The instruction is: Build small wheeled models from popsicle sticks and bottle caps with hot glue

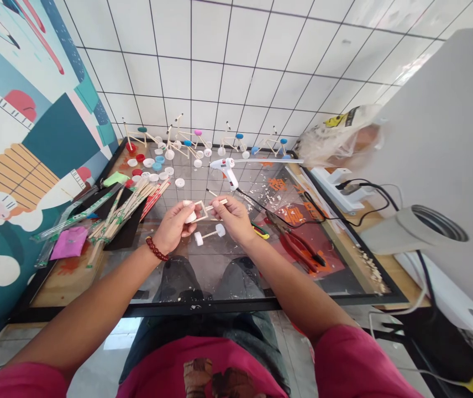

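Observation:
My left hand (174,224) is closed on a small frame of thin wooden sticks (204,210) with a white bottle cap (190,213) at its near side. Thumb and fingers of my right hand (233,218) pinch a short wooden stick (220,203) against the frame's right part; whether the two are joined I cannot tell. Just below both hands, a pair of white caps on a stick (209,236) lies on the glass tabletop. Beyond the hands lies a white glue gun (225,168), its nozzle pointing left.
Several stick-and-cap models (230,141) stand along the back. Loose caps (153,163) and bundled sticks (124,207) lie left. At right are red-handled pliers (303,249), a yellow-green cutter (260,231), the gun's black cable (286,221), a power strip (340,190) and a plastic bag (340,138).

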Demonstrator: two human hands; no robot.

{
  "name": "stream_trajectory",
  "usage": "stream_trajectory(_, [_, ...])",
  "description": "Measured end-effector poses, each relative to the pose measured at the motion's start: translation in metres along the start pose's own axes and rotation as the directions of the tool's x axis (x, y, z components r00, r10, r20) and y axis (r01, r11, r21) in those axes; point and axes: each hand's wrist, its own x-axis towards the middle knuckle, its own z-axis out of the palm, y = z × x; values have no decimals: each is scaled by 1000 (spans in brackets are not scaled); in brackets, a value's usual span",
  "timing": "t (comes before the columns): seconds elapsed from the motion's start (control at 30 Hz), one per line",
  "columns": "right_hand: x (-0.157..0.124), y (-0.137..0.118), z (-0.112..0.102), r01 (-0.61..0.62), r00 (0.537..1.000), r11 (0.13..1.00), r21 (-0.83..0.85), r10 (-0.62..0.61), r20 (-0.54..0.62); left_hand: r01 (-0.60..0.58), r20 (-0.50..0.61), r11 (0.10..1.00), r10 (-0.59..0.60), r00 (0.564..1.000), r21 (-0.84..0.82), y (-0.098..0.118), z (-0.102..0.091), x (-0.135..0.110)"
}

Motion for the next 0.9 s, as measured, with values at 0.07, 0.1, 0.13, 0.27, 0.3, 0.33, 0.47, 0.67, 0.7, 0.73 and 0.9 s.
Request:
stream_trajectory(0.07, [0, 0, 1, -10, 1000, 1000, 2, 10, -3, -1, -9, 1000, 1, 1000, 11, 0, 1, -1])
stream_trajectory(0.1, [0, 0, 1, -14, 1000, 1000, 1, 14, -5, -3, -12, 1000, 3, 1000, 16, 1, 1, -1])
stream_trajectory(0.13, [0, 0, 1, -16, 1000, 1000, -1, 16, -6, -4, -14, 1000, 4, 1000, 21, 1, 1, -1])
stream_trajectory(0.27, [0, -1, 2, -12, 1000, 1000, -13, 12, -12, -10, -10, 999, 10, 1000, 41, 1, 2, -1])
stream_trajectory(0.3, [0, -2, 2, -9, 1000, 1000, -18, 9, -11, -11, -10, 999, 12, 1000, 48, 1, 1, -1])
stream_trajectory(0.33, [0, -2, 2, -7, 1000, 1000, -23, 7, -9, -12, -9, 999, 12, 1000, 53, 1, 1, -1])
stream_trajectory(0.47, [0, -2, 2, 10, 1000, 1000, -24, -10, -6, -15, -2, 998, 15, 1000, 60, 0, 1, -1])
stream_trajectory(0.67, [1, 0, 0, 35, 999, 998, -44, -35, 4, 6, -16, 999, -6, 1000, 43, 2, 2, -2])
stream_trajectory(0.7, [1, 0, 0, 38, 999, 998, -50, -38, 10, 9, -16, 999, -9, 1000, 37, 1, 2, -2])
stream_trajectory(0.73, [1, 0, 0, 40, 999, 998, -55, -40, 15, 11, -16, 999, -11, 1000, 32, 1, 2, -2])
stream_trajectory(0.9, [2, 1, 1, 11, 1000, 999, -46, -11, 12, 1, -14, 1000, -1, 1000, 28, -3, 1, 0])
